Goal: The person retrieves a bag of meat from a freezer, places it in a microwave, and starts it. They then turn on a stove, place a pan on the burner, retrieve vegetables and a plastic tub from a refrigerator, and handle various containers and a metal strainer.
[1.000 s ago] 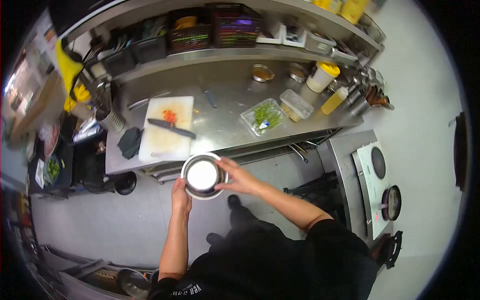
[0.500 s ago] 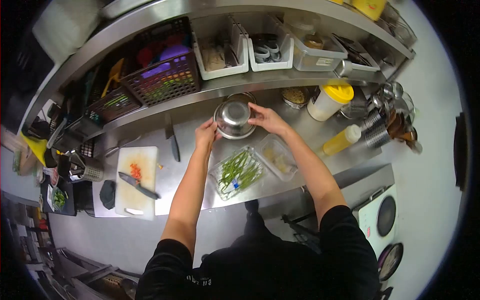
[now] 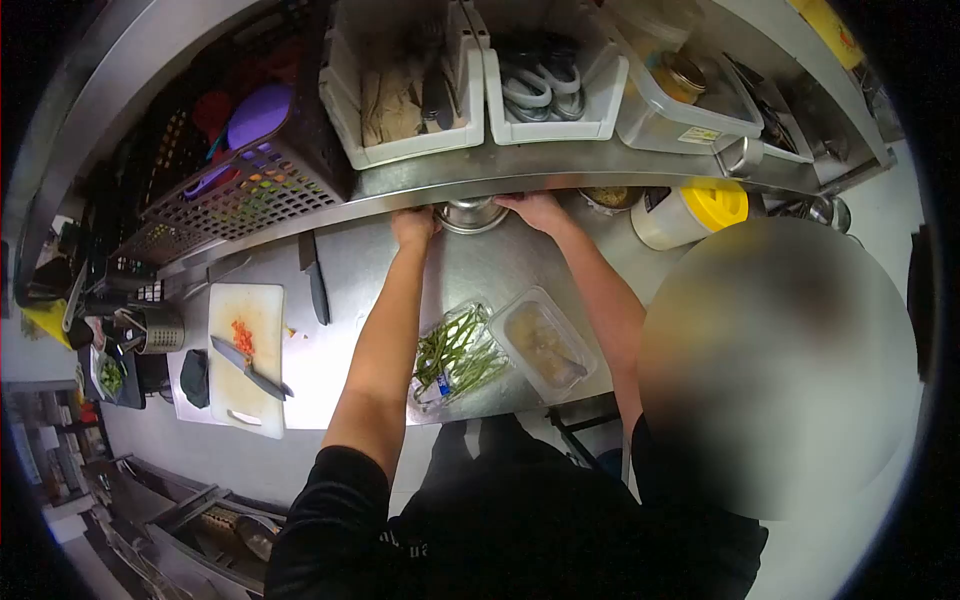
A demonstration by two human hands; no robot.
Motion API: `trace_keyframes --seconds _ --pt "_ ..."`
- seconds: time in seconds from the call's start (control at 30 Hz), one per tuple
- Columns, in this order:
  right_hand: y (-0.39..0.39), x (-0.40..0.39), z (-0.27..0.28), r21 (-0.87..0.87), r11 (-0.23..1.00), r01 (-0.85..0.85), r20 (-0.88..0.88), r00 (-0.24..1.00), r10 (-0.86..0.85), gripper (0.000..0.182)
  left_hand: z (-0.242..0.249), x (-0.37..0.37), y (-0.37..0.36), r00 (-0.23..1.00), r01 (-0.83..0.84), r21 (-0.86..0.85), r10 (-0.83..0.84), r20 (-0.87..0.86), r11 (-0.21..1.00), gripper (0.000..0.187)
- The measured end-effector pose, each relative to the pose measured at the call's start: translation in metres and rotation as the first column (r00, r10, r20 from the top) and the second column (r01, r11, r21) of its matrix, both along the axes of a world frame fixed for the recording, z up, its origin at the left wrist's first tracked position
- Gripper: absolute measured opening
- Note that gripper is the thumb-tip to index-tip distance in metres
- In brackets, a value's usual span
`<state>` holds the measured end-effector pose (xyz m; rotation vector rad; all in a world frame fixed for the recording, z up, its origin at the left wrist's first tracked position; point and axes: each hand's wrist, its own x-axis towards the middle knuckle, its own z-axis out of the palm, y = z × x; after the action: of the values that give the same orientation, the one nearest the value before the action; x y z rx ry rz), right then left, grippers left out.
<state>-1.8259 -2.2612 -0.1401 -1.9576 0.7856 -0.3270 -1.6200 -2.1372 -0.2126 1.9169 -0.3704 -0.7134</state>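
Note:
A steel bowl [image 3: 472, 214] sits at the back of the steel counter [image 3: 360, 270], half hidden under the shelf edge. My left hand [image 3: 414, 224] grips its left side. My right hand [image 3: 537, 209] grips its right side. Both arms reach forward over a clear tray of green beans [image 3: 455, 355] and a clear tub of pale food [image 3: 545, 343].
A white cutting board [image 3: 246, 360] with a knife [image 3: 248, 368] and chopped red bits lies at left. A second knife [image 3: 315, 280] lies on the counter. A yellow-lidded container [image 3: 690, 213] stands at right. Shelf bins [image 3: 410, 90] and baskets [image 3: 235, 190] hang overhead. A blurred patch covers the right.
Both hands carried the steel bowl from in front of the counter up and back, until it sits under the shelf edge. My head moved in closer to the counter.

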Motion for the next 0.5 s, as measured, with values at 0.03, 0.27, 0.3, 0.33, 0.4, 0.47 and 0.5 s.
trace_keyframes --seconds 0.03,0.27,0.3,0.33,0.4,0.47,0.5 --pt "0.001 0.001 0.008 0.059 0.998 0.001 -0.024 1.000 0.000 0.067 -0.007 0.000 -0.001 0.997 -0.058 -0.101 0.052 -0.063 0.993 0.030" --pt "0.003 -0.018 -0.012 -0.083 0.989 0.119 -0.158 0.979 -0.131 0.054 0.024 -0.010 0.000 0.948 -0.113 -0.204 0.044 -0.315 0.972 0.027" --pt "0.003 -0.034 -0.026 0.234 0.932 0.278 -0.033 0.960 -0.278 0.042 0.023 -0.012 -0.001 0.919 -0.128 -0.244 0.023 -0.393 0.961 0.026" --pt "0.005 -0.050 -0.029 0.537 0.765 0.356 0.048 0.892 -0.449 0.031 0.026 -0.017 -0.004 0.903 -0.166 -0.240 0.050 -0.427 0.957 0.024" --pt "-0.001 -0.087 -0.032 0.657 0.556 0.509 0.031 0.719 -0.695 0.032 0.024 -0.023 -0.014 0.898 -0.149 -0.251 0.024 -0.440 0.956 0.024" --pt "-0.014 -0.120 -0.040 0.817 0.287 0.500 0.065 0.414 -0.908 0.032 0.013 -0.024 -0.026 0.885 -0.162 -0.275 0.017 -0.465 0.948 0.024" --pt "-0.026 -0.130 -0.050 0.814 0.335 0.475 0.139 0.400 -0.906 0.036 0.008 -0.024 -0.033 0.886 -0.130 -0.260 -0.006 -0.464 0.957 0.024"
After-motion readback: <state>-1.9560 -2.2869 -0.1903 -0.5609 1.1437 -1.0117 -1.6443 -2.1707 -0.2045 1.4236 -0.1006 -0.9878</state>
